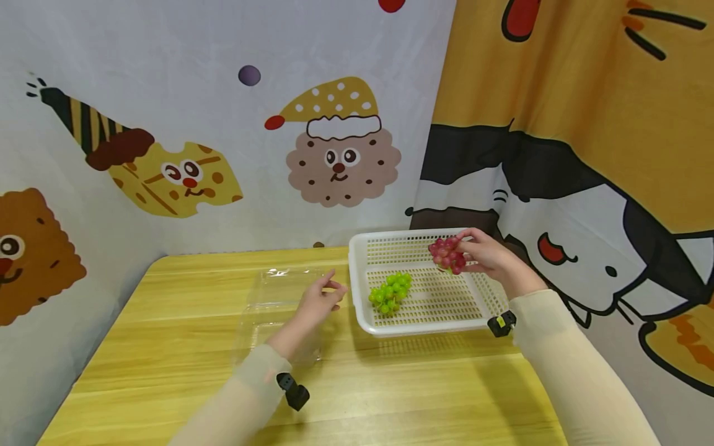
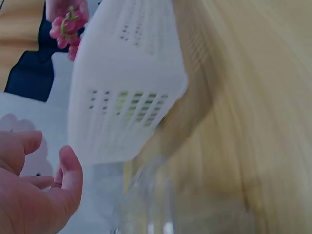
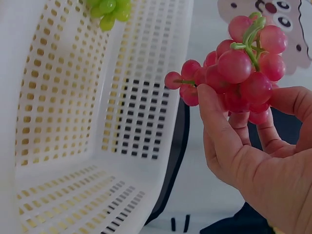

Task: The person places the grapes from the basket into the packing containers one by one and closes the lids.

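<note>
A bunch of red grapes is gripped by my right hand, with thumb and fingers around its side. In the head view the red bunch shows over the right part of a white plastic basket. Inside that basket, toward its left, lies a bunch of green grapes. My left hand hangs left of the basket, above a clear plastic container. Its fingers are loosely bent and hold nothing, as the left wrist view also shows.
The basket stands near the back edge of a wooden table, against a printed curtain. The clear container's lid is folded open toward the back. Each wrist carries a small black camera.
</note>
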